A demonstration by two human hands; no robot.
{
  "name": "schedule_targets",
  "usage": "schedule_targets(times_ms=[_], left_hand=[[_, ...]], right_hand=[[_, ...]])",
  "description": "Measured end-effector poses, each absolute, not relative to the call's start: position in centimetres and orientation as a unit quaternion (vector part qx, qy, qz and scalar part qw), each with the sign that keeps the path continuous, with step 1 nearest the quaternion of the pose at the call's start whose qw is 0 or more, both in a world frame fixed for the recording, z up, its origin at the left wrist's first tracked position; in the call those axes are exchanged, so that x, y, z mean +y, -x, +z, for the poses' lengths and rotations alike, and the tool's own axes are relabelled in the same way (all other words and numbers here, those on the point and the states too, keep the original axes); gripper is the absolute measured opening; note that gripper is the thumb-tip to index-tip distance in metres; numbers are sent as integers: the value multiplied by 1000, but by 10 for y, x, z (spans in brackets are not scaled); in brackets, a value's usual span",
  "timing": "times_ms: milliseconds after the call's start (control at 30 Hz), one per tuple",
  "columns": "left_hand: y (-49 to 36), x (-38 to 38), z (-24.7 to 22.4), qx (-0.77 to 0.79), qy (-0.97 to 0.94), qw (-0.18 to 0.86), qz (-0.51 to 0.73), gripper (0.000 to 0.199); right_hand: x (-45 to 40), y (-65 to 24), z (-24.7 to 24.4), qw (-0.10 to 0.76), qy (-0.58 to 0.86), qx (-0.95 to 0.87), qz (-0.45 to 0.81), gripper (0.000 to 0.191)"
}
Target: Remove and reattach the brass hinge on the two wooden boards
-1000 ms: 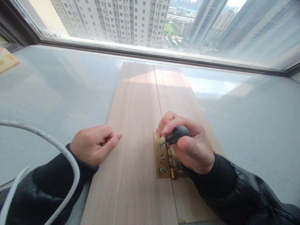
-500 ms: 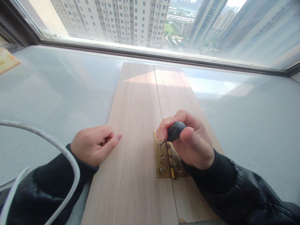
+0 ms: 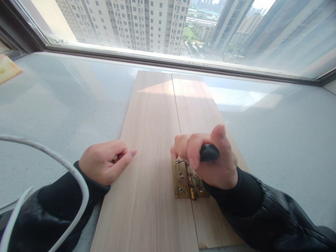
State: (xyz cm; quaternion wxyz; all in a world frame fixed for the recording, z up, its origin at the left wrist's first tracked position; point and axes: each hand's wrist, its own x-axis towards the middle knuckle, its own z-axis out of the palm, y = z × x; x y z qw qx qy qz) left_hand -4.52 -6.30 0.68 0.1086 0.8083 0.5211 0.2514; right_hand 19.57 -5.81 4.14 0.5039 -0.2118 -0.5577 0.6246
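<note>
In my right hand (image 3: 210,157) is a screwdriver (image 3: 209,152) with a black handle, held tilted over the upper part of a brass hinge (image 3: 181,180). Its tip is mostly covered by my fingers, close to the hinge's upper left hole. The hinge spans the seam between two pale wooden boards (image 3: 152,119) that lie side by side. Screw heads show in the lower holes of its left leaf; my hand and sleeve cover much of the right leaf. My left hand (image 3: 105,162) rests closed on the left board's edge, its curled fingers partly hidden.
A white cable (image 3: 60,162) loops over my left sleeve. The boards lie on a pale speckled sill (image 3: 283,147), below a window with a dark frame (image 3: 168,63). An orange-and-yellow object (image 3: 9,69) sits at the far left.
My right hand has turned around the screwdriver, its thumb now raised and the handle leaning further right. My left hand has stayed put.
</note>
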Motion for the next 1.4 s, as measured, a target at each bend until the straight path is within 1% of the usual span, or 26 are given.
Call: schedule_targets(times_ms=[133, 300, 467, 667, 733, 800, 900, 1000, 1133, 1233, 1400], left_hand=[[45, -63, 8, 520, -810, 105, 248, 39], [45, -63, 8, 521, -809, 107, 248, 39], [45, -63, 7, 521, -808, 110, 251, 38], [45, -63, 8, 518, -811, 106, 250, 39], [45, -63, 8, 516, -813, 106, 248, 39], [45, -63, 8, 516, -814, 104, 245, 39], [46, -62, 8, 516, -815, 102, 245, 39], [46, -63, 8, 514, -815, 101, 250, 38], [46, -63, 7, 516, -813, 101, 250, 38], [46, -63, 7, 516, -813, 101, 250, 38], [45, -63, 7, 520, -810, 104, 250, 39]], right_hand=[[-61, -192, 38, 532, 225, -548, 605, 45], [-65, -195, 35, 574, 250, -571, 531, 34], [-68, -199, 33, 575, 279, -612, 466, 31], [-63, -195, 40, 597, 293, -623, 411, 18], [-62, -197, 41, 591, 303, -620, 419, 13], [-61, -199, 42, 565, 311, -625, 441, 13], [-62, -200, 43, 527, 292, -617, 507, 19], [-61, -199, 43, 516, 246, -584, 576, 23], [-61, -199, 45, 496, 215, -558, 630, 31], [-63, -200, 48, 477, 219, -545, 654, 21], [-62, -200, 48, 498, 230, -542, 637, 13]])
